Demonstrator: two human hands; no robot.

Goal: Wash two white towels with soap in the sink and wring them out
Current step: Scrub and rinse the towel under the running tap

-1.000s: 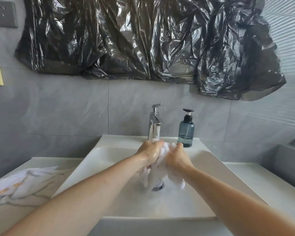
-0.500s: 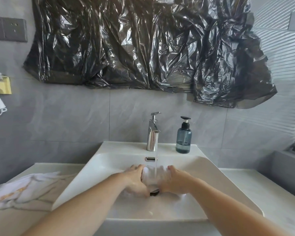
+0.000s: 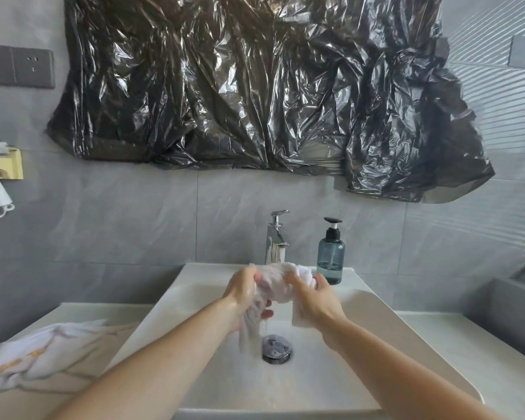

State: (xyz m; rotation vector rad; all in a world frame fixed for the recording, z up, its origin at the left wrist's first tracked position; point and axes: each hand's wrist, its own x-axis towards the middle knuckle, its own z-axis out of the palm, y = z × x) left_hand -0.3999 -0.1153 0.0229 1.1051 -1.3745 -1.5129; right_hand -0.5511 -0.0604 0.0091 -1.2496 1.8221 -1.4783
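Head view: the left hand (image 3: 243, 291) and right hand (image 3: 314, 295) are gripping one wet white towel (image 3: 278, 283), fingers curled tight round it, above the sink (image 3: 194, 301) under the chrome faucet (image 3: 275, 237); twisting in opposite directions over the drain (image 3: 275, 348) should be wringing best. The second towel (image 3: 40, 356) is lying on the left counter, and the soap dispenser (image 3: 331, 256) is standing just beyond the right hand, so elbows should be staying low and central.

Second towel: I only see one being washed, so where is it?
The second towel lies on the counter left of the sink.
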